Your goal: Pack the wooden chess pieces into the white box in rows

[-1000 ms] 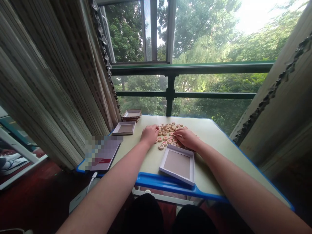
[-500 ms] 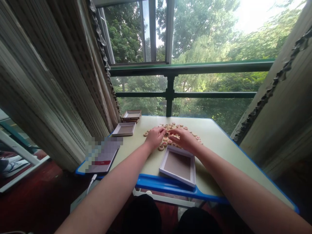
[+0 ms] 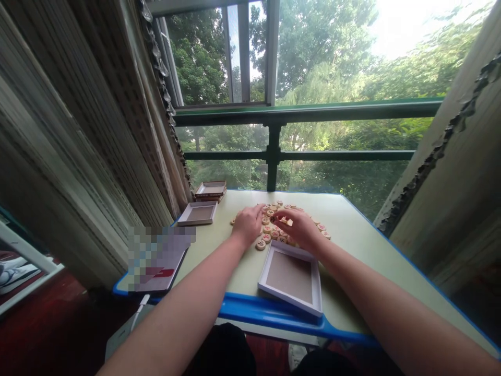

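Round wooden Chinese chess pieces (image 3: 266, 229) with red and black characters lie in a loose cluster on the pale table. My right hand (image 3: 299, 225) hovers over the right side of the cluster, thumb and index finger pinching one black-marked Chinese chess piece (image 3: 273, 219). At the cluster's left edge is my left hand (image 3: 248, 224), its fingers stretched forward over some pieces and no piece visible in it. The hands partly cover the cluster. In front of the pieces, close to the table's near edge, lies a shallow white box (image 3: 290, 275) with nothing inside.
Another shallow white box part (image 3: 198, 213) lies at the back left, beside a stack of brown-edged box parts (image 3: 210, 190). A flat, partly pixelated device or case (image 3: 160, 271) lies at the left edge. A green railing (image 3: 313, 116) and window stand behind the table.
The view has shifted slightly. My right hand now has a black-marked piece between its fingertips, and my left fingers have moved away from that piece.
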The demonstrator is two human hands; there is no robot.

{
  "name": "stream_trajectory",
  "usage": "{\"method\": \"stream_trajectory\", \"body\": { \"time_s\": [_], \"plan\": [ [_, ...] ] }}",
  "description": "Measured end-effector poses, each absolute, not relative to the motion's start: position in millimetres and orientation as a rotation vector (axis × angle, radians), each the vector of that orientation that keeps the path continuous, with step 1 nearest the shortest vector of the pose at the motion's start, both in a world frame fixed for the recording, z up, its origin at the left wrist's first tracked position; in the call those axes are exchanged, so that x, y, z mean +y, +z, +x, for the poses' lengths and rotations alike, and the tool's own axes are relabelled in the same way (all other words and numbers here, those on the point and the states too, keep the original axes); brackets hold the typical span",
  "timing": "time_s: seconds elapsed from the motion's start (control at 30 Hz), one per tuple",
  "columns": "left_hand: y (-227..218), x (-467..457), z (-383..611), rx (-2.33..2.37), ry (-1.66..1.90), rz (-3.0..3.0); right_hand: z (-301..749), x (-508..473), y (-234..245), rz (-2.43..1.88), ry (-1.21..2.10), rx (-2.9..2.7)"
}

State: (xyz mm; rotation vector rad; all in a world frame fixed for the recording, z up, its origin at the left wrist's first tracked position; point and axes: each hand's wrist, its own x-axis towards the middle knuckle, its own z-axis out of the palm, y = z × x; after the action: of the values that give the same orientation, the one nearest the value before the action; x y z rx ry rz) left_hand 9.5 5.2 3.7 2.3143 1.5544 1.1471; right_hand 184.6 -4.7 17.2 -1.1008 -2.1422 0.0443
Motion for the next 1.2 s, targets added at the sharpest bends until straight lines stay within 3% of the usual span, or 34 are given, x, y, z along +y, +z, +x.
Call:
{"method": "stream_trajectory", "body": {
  "time_s": [0.33, 0.6, 0.73, 1.03, 1.2],
  "plan": [
    [1, 8, 7, 1.613, 0.734, 2.596, 184, 16, 10, -1.314, 0.081, -2.288],
    [11, 11, -4, 1.951, 0.876, 2.377, 181, 17, 11, -1.387, 0.054, -2.308],
    [13, 14, -14, 2.16, 0.768, 2.145, 180, 14, 13, -1.366, 0.093, -2.374],
    [-4, 22, -18, 1.953, 0.855, 2.138, 185, 1, 19, -1.223, 0.006, -2.518],
    [-4, 28, -36, 1.949, 1.044, 1.771, 187, -2, 23, -1.137, -0.027, -2.563]
  ]
}}
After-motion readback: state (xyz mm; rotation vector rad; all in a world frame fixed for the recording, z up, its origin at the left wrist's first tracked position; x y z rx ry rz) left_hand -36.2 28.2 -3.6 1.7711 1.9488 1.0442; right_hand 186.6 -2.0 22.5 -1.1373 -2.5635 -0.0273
